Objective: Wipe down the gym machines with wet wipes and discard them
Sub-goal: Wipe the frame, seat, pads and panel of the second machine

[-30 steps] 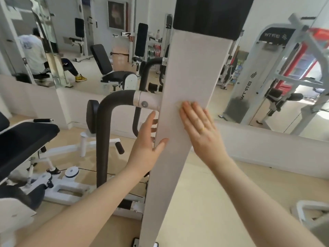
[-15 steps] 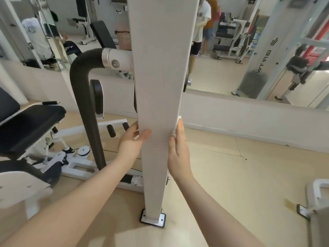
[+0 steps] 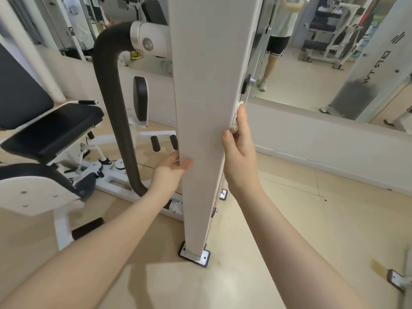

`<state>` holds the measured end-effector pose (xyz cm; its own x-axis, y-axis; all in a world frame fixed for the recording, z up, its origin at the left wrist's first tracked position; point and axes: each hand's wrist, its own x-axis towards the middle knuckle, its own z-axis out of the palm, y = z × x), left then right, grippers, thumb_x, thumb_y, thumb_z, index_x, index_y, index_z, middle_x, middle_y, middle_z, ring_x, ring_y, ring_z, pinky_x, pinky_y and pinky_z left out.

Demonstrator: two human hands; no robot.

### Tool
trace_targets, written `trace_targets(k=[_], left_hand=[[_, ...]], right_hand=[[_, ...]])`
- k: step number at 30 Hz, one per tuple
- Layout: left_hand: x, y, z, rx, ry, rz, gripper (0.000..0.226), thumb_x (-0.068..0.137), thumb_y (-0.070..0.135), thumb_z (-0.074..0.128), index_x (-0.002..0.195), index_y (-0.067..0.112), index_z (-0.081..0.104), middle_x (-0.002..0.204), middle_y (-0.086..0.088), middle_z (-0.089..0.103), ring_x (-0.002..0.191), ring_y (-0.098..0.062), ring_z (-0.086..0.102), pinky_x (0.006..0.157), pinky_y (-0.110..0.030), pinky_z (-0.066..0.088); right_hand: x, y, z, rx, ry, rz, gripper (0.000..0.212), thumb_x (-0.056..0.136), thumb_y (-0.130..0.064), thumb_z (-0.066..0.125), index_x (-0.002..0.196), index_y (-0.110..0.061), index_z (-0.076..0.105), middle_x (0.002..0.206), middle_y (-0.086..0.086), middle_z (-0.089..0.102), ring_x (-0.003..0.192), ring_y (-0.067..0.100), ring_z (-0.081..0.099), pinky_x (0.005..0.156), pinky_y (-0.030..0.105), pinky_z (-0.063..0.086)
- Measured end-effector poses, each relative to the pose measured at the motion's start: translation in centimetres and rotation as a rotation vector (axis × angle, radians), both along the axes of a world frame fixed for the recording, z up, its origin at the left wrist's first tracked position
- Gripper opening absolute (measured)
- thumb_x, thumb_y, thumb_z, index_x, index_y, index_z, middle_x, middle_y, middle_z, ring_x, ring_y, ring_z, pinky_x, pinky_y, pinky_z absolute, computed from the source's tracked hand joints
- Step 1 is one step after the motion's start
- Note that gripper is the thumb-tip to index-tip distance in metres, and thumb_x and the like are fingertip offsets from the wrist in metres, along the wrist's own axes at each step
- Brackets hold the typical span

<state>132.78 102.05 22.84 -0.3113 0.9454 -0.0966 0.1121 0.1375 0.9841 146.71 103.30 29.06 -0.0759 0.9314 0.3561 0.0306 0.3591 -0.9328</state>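
Note:
A tall white upright panel of a gym machine (image 3: pixel 205 103) stands right in front of me, bolted to the floor by a base plate (image 3: pixel 194 255). My right hand (image 3: pixel 239 150) holds a white wet wipe (image 3: pixel 236 117) against the panel's right edge, with only a bit of the wipe showing past the fingers. My left hand (image 3: pixel 170 172) grips the panel's left edge lower down, thumb on the front face.
A dark padded curved arm (image 3: pixel 111 90) and a black seat (image 3: pixel 51 128) of the machine are on the left. A mirror wall (image 3: pixel 323 52) behind reflects a person and other machines. A knob (image 3: pixel 247 83) sticks out on the panel's right side. Light wood floor lies to the right.
My right hand went from flat on the panel's front to its right edge and lower down. My left hand slid down the left edge. My view tilted down toward the base.

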Motion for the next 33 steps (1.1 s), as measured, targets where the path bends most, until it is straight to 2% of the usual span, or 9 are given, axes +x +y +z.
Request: trace_targets(k=[5, 11, 13, 16, 19, 24, 28, 30, 33], left_hand=[[0.1, -0.3, -0.1, 0.006, -0.011, 0.009, 0.02, 0.09, 0.014, 0.057, 0.109, 0.02, 0.063, 0.097, 0.011, 0.067, 0.085, 0.006, 0.062, 0.073, -0.009, 0.047], [-0.5, 0.3, 0.4, -0.027, 0.038, -0.035, 0.033, 0.09, 0.016, 0.057, 0.123, 0.017, 0.058, 0.111, 0.006, 0.063, 0.1, -0.007, 0.058, 0.078, -0.013, 0.043], [-0.8, 0.2, -0.6, -0.018, 0.026, -0.039, 0.035, 0.09, 0.018, 0.058, 0.125, 0.02, 0.056, 0.115, 0.009, 0.062, 0.105, -0.005, 0.057, 0.087, -0.019, 0.044], [-1.3, -0.4, -3.5, -0.115, 0.089, -0.128, 0.055, 0.089, 0.028, 0.06, 0.14, 0.029, 0.039, 0.134, 0.011, 0.049, 0.124, -0.008, 0.044, 0.102, -0.03, 0.036], [-1.5, -1.2, -6.3, -0.294, 0.152, -0.269, 0.068, 0.09, 0.025, 0.057, 0.147, 0.034, 0.02, 0.146, 0.013, 0.035, 0.132, -0.011, 0.034, 0.109, -0.036, 0.031], [-0.2, -1.3, -7.6, -0.297, 0.079, -0.263, 0.067, 0.091, 0.011, 0.046, 0.145, 0.038, 0.017, 0.136, 0.011, 0.048, 0.126, -0.012, 0.043, 0.11, -0.039, 0.032], [0.0, -1.2, -7.3, -0.333, 0.056, -0.247, 0.069, 0.093, 0.009, 0.042, 0.146, 0.041, 0.012, 0.136, 0.012, 0.046, 0.126, -0.014, 0.042, 0.11, -0.04, 0.032], [0.0, -1.3, -6.4, -0.367, 0.062, -0.309, 0.07, 0.095, 0.011, 0.043, 0.147, 0.04, 0.007, 0.136, 0.018, 0.04, 0.129, -0.011, 0.037, 0.109, -0.032, 0.029], [-0.2, -1.7, -5.2, -0.394, 0.108, -0.399, 0.073, 0.097, 0.016, 0.045, 0.147, 0.036, -0.004, 0.135, 0.019, 0.031, 0.121, -0.005, 0.032, 0.097, -0.022, 0.027]], right_hand=[[-0.4, -2.2, -5.6, -0.079, -0.145, -0.027, 0.054, 0.099, -0.006, 0.027, 0.148, -0.018, 0.007, 0.147, -0.023, 0.005, 0.137, -0.009, 0.005, 0.117, 0.019, 0.009], [0.0, -3.9, -14.5, -0.52, -0.235, 0.041, 0.056, 0.1, -0.006, 0.026, 0.151, -0.019, 0.007, 0.155, -0.014, 0.005, 0.141, -0.001, 0.005, 0.118, 0.026, 0.009], [0.2, -3.8, -16.5, -0.635, -0.275, 0.061, 0.056, 0.097, -0.009, 0.028, 0.15, -0.02, 0.015, 0.155, -0.009, 0.018, 0.141, 0.006, 0.019, 0.116, 0.031, 0.02], [-0.2, -3.7, -17.6, -0.802, -0.285, 0.064, 0.047, 0.088, -0.004, 0.029, 0.134, -0.014, 0.033, 0.135, 0.016, 0.044, 0.118, 0.032, 0.046, 0.092, 0.032, 0.042], [-1.1, -3.3, -16.3, -0.859, -0.156, 0.02, 0.043, 0.082, 0.005, 0.03, 0.121, -0.009, 0.04, 0.126, 0.022, 0.048, 0.114, 0.041, 0.047, 0.098, 0.047, 0.041], [-0.3, -3.0, -11.3, -0.594, 0.039, 0.016, 0.042, 0.088, 0.003, 0.035, 0.125, -0.012, 0.045, 0.102, 0.007, 0.062, 0.085, 0.018, 0.053, 0.07, 0.028, 0.045], [-0.3, -2.3, -7.9, -0.516, 0.149, -0.035, 0.042, 0.097, -0.011, 0.043, 0.138, -0.019, 0.045, 0.111, 0.014, 0.062, 0.097, 0.016, 0.058, 0.095, 0.036, 0.047], [0.7, -2.1, -6.7, -0.6, 0.368, -0.057, 0.029, 0.098, -0.007, 0.045, 0.123, -0.011, 0.057, 0.104, 0.006, 0.07, 0.094, 0.01, 0.065, 0.093, 0.027, 0.05], [3.3, -1.4, -6.7, -0.933, 0.901, -0.063, 0.021, 0.097, 0.002, 0.04, 0.091, 0.0, 0.059, 0.069, 0.007, 0.071, 0.06, 0.012, 0.068, 0.073, 0.021, 0.056]])
